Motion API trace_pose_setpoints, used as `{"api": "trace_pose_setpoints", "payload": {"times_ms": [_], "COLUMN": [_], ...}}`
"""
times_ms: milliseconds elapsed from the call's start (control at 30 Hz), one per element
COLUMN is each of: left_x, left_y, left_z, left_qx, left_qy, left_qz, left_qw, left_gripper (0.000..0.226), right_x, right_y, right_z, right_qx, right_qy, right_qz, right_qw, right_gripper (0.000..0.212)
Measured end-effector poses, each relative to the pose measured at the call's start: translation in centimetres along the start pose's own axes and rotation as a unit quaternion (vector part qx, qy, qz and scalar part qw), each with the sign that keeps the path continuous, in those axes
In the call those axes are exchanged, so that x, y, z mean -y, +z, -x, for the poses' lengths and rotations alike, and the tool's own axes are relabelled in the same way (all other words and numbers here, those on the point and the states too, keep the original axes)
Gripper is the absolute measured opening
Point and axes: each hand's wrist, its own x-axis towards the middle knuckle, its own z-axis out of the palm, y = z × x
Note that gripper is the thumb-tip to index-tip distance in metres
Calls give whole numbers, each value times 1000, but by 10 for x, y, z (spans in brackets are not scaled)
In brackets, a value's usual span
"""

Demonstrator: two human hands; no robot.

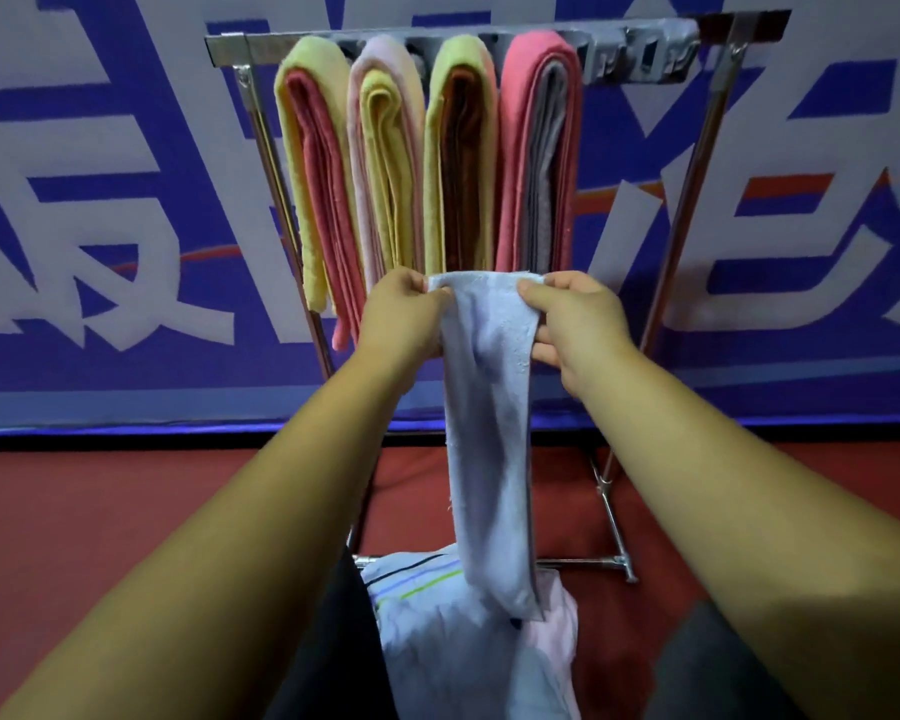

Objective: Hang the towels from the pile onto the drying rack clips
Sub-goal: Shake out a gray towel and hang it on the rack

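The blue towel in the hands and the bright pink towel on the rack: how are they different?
The blue towel is pale; the pink towel is bright coral. The left hand and right hand pinch the blue towel's top edge, while the pink towel hangs from the rack. The blue towel is by itself; the pink towel has a grey towel folded inside. Both hang downward.

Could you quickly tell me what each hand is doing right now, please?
Left hand: pinching one top corner of the pale blue terry towel.
Right hand: gripping the towel's other top corner.
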Motion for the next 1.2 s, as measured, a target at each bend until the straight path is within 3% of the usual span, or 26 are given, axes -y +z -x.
{"api": "trace_pose_setpoints", "payload": {"times_ms": [133, 300, 467, 700, 800, 967, 1200], "left_x": [29, 60, 81, 122, 135, 141, 143], "left_y": [19, 38, 52, 58, 57, 54, 39], "left_z": [5, 8, 11, 11, 4, -7, -20], "left_qx": [11, 35, 62, 79, 73, 90, 73], "left_qy": [-6, 6, 19, -3, -36, -58, -36], "left_qz": [10, -7, -19, 6, 61, 110, 68], "left_qw": [1000, 999, 998, 997, 995, 988, 994], "left_gripper": [11, 7, 11, 39, 47, 34, 45], "right_x": [-32, -66, -92, -117, -125, -129, -117], "right_y": [8, 8, 6, 5, 7, 12, 12], "right_z": [4, -3, -3, -14, -22, -30, -37], "right_qx": [-22, -25, -21, 27, 49, 40, 32], "right_qy": [-23, -35, -55, -35, -32, -34, -7], "right_qz": [27, 69, 114, 148, 163, 153, 97], "right_qw": [999, 997, 992, 988, 985, 987, 995], "right_gripper": [9, 34, 30, 19, 33, 36, 26]}}
